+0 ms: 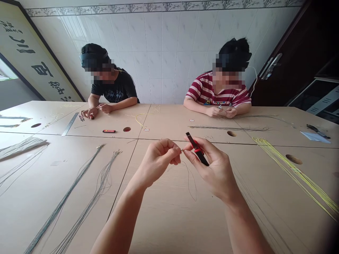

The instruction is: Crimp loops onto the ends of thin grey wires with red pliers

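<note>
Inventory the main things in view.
Tiled wall: one, white, background
Framed calligraphy panel: one, cream, left
Door: one, dark, right
Seated people: two, black and striped tops, opposite
Wooden table: one, beige, foreground
Metal ruler: one, grey, far left
Slim stick: one, red-black, far left
Strand bundle: one, yellow, right
Other bundles: several, greyish, mostly left
Sheet: one, bluish, far right
Slim tool: one, black-red, right hand
Thin strand: one, brownish, below hands
Left hand, right hand: one each, bare, centre

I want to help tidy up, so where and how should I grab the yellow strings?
Probably around the middle of the yellow strings, coming from above and closing across them. They lie long and flat on the table, running side by side, so that should gather most; some stray toward the near end.
</note>
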The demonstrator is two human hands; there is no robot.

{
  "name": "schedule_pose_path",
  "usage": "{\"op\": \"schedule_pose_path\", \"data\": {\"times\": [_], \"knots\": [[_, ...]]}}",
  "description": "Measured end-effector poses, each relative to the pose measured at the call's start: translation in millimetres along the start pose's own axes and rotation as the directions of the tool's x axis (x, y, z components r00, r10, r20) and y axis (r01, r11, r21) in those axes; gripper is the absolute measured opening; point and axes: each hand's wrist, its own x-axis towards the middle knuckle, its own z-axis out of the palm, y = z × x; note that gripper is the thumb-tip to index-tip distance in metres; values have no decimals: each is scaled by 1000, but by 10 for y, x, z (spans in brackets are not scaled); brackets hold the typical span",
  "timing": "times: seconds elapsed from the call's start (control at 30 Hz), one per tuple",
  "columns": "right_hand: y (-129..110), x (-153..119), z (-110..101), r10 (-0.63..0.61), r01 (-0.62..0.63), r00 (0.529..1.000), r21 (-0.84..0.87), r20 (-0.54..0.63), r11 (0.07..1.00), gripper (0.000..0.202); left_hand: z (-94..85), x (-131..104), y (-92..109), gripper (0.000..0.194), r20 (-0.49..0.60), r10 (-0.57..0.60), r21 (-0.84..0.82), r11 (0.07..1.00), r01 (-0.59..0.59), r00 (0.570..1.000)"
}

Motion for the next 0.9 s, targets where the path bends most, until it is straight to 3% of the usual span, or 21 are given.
{"op": "schedule_pose_path", "data": {"times": [0.27, 0.67, 0.8, 0.9], "knots": [[12, 9, 1, 8, -8, 1000, 19, -4, 1000, 18, 3, 3, 3, 22, 14, 4, 3, 1000, -4, 1000], [161, 74, -53, 64, -56, 975, 42, -214, 998, 20, -8, 33, -92, 22, 180, 0, 85, 996, -16, 984], [216, 109, -102, 65, -50, 966, 66, -249, 997, 21, -7, 83, -254, 21, 253, -84, 218, 976, 28, 964], [246, 121, -124, 73, -57, 965, 70, -252, 996, 21, -122, 128, -449, 23, 375, -247, 419, 905, 75, 893]]}}
